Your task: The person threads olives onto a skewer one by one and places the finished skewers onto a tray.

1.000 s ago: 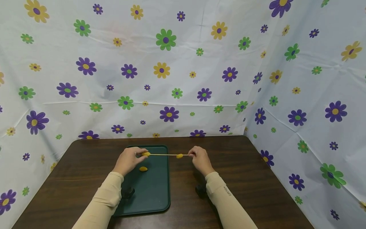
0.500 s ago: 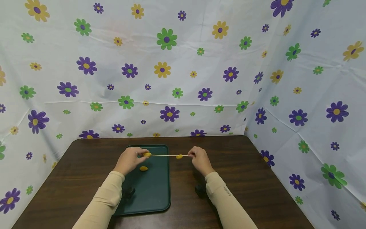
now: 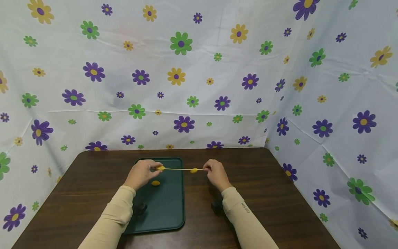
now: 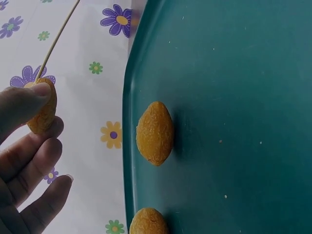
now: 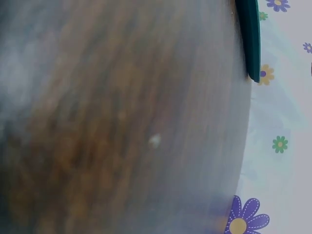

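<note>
A thin pale skewer stretches level between both hands, above the tray and table. My left hand pinches a wrinkled yellow-orange oval fruit between thumb and index finger at the skewer's left end. Another fruit of the same sort is threaded on it near the right hand. The skewer's right end sits in the fingertips of my right hand. On the green tray lies a loose fruit; the left wrist view also has a second loose fruit, cut by the frame's edge.
Dark brown wooden table spreads under everything. A white flower-printed cloth hangs behind and to the right. A dark wrist-worn device sits under the left forearm, with a similar device under the right one.
Very little differs. My right hand has shifted slightly left, along with the fruit near it on the skewer, while the left hand keeps its pinch.
</note>
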`<act>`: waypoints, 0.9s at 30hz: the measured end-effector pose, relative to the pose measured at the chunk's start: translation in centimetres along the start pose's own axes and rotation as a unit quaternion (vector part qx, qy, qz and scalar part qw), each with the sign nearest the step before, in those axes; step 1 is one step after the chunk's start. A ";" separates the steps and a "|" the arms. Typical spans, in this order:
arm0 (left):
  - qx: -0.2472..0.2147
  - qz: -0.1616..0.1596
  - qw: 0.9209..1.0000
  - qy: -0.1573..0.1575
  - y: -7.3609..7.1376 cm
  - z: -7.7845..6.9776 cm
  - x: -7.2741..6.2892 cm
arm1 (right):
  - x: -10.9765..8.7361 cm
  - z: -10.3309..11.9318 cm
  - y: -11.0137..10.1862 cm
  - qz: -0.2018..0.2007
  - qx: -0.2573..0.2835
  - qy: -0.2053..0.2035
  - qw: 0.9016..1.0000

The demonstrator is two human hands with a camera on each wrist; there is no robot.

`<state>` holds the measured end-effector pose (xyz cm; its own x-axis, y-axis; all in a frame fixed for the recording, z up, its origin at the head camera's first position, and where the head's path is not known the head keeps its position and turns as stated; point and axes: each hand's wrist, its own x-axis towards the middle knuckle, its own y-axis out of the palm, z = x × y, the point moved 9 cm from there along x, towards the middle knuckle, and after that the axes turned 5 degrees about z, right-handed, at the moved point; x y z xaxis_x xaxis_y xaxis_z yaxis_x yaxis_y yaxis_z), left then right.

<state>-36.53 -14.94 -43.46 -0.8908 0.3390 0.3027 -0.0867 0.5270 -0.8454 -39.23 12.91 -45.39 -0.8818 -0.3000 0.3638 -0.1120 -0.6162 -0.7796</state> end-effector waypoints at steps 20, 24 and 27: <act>0.012 0.013 1.000 0.002 0.2 -0.4 0.2 | 0.3 1.0 0.3 -0.006 -0.024 -0.014 1.000; 0.014 0.011 1.000 0.005 0.2 -0.6 0.2 | 0.3 1.2 0.3 -0.008 -0.024 -0.018 1.000; 0.013 0.014 1.000 0.006 0.1 -0.8 0.2 | 0.4 1.3 0.4 -0.006 -0.025 -0.022 0.999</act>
<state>-36.38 -14.21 -43.16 -0.8875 0.3625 0.2845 -0.0738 0.4976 -0.8643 -39.10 11.59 -44.93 -0.8593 -0.3251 0.3948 -0.1468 -0.5827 -0.7993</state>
